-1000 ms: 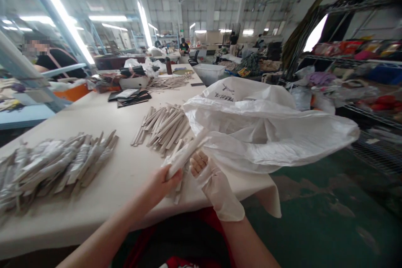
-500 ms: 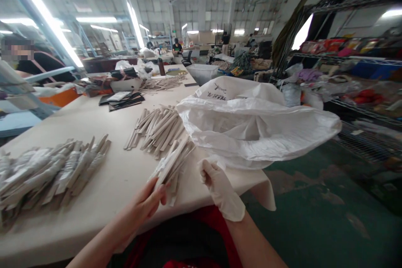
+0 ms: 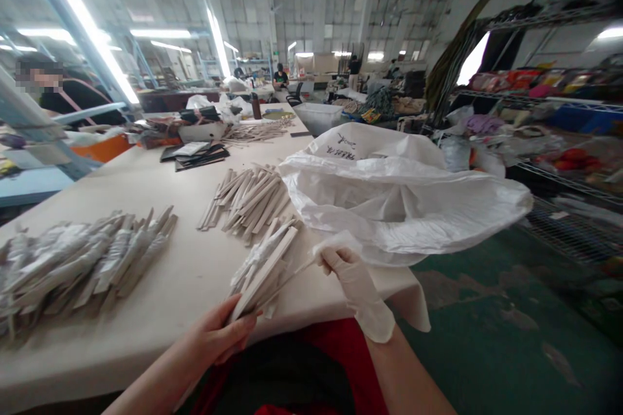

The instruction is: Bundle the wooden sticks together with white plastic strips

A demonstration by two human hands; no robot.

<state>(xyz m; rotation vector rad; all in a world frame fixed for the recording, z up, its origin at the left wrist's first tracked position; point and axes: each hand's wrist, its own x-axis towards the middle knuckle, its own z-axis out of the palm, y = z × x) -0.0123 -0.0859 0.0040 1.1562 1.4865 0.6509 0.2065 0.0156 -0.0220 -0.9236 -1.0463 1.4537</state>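
Observation:
My bare left hand is closed around the near end of a bundle of flat beige strips, which slants away over the table's front edge. Whitish film covers part of its far left side. My right hand, in a pale glove, pinches a piece of translucent plastic film. From its fingertips a thin stretched line runs down to the bundle. Just beyond lies a pile of loose beige strips. Several film-wrapped bundles are heaped on the left of the table.
A large white woven sack lies open-mouthed on the right of the pale-covered table. Dark flat pieces are stacked farther back. Wire shelving with bagged goods stands right. A person is at far left; others work in the background.
My right hand has moved slightly right, and film now shows at its fingers with a line stretched to the bundle. My left hand has shifted a little down and left. The view has turned slightly left.

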